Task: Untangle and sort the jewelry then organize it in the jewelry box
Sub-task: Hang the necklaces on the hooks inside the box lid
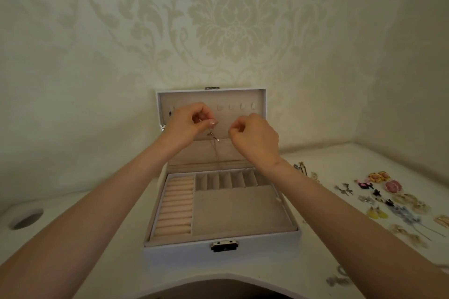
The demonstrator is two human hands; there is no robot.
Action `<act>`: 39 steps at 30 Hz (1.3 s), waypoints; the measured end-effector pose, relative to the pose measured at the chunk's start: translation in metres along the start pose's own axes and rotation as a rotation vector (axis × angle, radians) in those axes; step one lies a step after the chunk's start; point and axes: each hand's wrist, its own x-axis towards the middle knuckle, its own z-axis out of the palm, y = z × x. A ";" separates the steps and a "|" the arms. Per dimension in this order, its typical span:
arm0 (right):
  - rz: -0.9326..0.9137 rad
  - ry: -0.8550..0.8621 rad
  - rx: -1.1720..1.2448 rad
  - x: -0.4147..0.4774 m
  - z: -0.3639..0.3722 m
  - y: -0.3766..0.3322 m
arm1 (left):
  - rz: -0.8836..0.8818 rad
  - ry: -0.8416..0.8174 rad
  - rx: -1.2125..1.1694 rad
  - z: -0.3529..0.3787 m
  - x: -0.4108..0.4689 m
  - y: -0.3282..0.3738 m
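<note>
A white jewelry box (243, 244) stands open in front of me, its lid (258, 97) upright with a row of small hooks. Both hands are raised before the lid's inside. My left hand (188, 120) pinches a thin silver necklace (213, 137) whose small pendant hangs just below the fingertips. My right hand (255, 135) is closed a little to the right, and seems to hold the chain's other end. The fine chain drops toward the tray. The tray has ring rolls (176, 206) at the left, several small slots behind and one large bare compartment (239, 210).
Many earrings and small colourful pieces (393, 199) lie spread on the white table (102, 238) at the right. A silver piece (339, 279) lies near the front edge. A round hole (26, 219) is in the tabletop at far left. Patterned wallpaper stands close behind the box.
</note>
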 end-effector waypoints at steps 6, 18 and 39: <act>0.025 -0.234 0.616 0.008 0.009 -0.007 | 0.042 -0.053 -0.018 -0.014 -0.002 -0.005; 0.103 -0.592 1.139 -0.004 0.025 0.002 | -0.071 -0.062 -0.218 -0.017 -0.009 -0.007; 0.226 -0.415 1.082 -0.009 0.018 0.002 | -0.222 -0.074 -0.387 -0.004 -0.015 0.003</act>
